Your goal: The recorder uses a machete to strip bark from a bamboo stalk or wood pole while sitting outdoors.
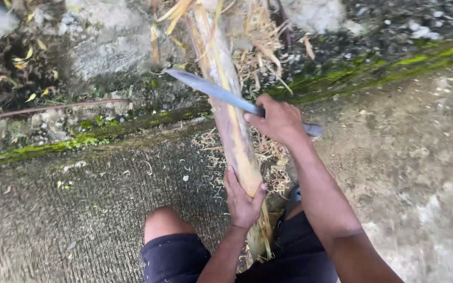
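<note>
Pale yellow-green plant stalk [234, 131] runs from 6 o'clock up to 12, leaning w/ its frayed top against the stone edge. Left hand [243, 202] wrapped tight around stalk's lower part, near 6. Right hand [278, 121] closed on the handle of a long knife [211, 90]; blade points toward 10 o'clock, lying across the stalk (touching or just above, can't tell). Dry fibre shavings [271, 157] scattered on concrete floor [79, 209] round the stalk. Mossy strip [53, 147] at 9.

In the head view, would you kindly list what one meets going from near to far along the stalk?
Dark shorts → left hand gripping the pale stalk → right hand holding the long knife → mossy kerb → dry husk fibres.
</note>
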